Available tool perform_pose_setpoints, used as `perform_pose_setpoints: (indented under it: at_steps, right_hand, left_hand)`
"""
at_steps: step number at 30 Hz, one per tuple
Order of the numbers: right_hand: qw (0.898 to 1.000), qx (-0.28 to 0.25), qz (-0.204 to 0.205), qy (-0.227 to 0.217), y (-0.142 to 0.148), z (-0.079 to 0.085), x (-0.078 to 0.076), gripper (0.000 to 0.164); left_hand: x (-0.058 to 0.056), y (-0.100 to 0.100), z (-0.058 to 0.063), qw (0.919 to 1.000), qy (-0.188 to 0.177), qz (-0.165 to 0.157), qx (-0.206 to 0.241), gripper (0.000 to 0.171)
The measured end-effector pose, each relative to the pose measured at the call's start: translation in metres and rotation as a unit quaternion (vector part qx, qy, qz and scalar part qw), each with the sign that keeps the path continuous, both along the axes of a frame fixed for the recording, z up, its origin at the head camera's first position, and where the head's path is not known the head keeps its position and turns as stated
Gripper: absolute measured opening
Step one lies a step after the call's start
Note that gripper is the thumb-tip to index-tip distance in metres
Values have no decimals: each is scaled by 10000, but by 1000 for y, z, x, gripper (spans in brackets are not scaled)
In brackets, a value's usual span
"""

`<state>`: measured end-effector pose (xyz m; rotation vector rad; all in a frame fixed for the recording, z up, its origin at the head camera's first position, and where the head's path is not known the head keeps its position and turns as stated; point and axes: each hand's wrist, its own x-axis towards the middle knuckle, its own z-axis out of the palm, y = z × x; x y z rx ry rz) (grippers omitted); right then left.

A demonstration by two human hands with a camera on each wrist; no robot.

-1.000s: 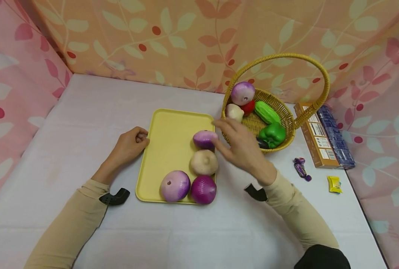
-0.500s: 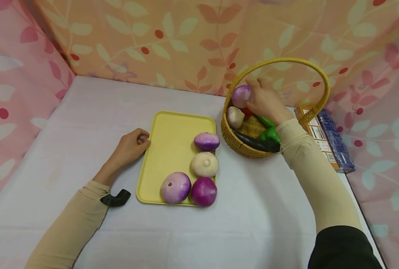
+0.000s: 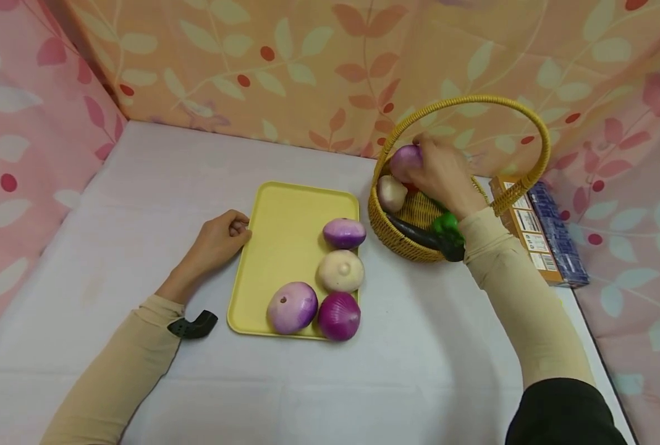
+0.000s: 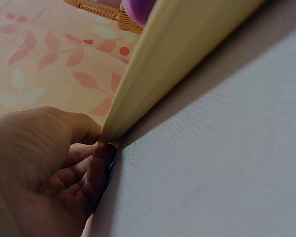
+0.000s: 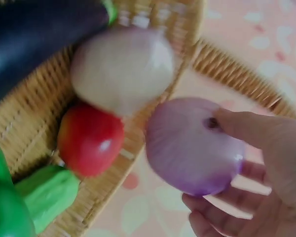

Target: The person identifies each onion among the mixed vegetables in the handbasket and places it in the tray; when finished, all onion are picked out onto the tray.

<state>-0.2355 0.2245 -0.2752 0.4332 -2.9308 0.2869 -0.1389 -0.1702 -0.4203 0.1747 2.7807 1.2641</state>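
Note:
My right hand [image 3: 447, 173] holds a purple-and-white onion [image 5: 195, 145] at the back left of the wicker basket [image 3: 397, 247]; its thumb lies by the onion's dark root spot, fingers around the other side. In the right wrist view the onion appears just outside the basket rim. My left hand [image 3: 219, 241] pinches the left edge of a yellow tray [image 3: 280, 216], with the thumb [image 4: 86, 128] on the rim. Along the tray's right and front lie a flattened purple onion [image 3: 344, 233], a garlic bulb [image 3: 341, 271], a pale purple onion [image 3: 293, 308] and a dark purple onion [image 3: 338, 316].
Inside the basket are a whitish bulb [image 5: 123, 71], a red tomato-like fruit [image 5: 91, 138], a green ridged vegetable [image 5: 49, 195], a green pepper [image 3: 448, 227] and an eggplant [image 3: 416, 233]. The basket handle [image 3: 474, 100] arches overhead. Boxes [image 3: 541, 235] stand at right.
My right hand has moved from beside the tray into the basket and taken hold of the onion there. More of the eggplant shows at the basket's front. My left hand stays at the tray edge.

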Motion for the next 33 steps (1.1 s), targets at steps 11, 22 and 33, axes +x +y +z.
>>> perform_pose_setpoints:
  at_steps: [11,22,33]
  right_hand:
    - [9769,-1451,544,1469,-37,-10,91,54]
    - [9714,-638,2235,474,-107,-49,123,47]
    - [9603,30,2756,441,-128,-77,125,49]
  left_hand:
    - [-7,3,1,10000,-6,-87,36,31]
    - [-5,0,-1,10000,-63,-38,1,32]
    - [-4,-2,-3,10000,68,-4,-71,30]
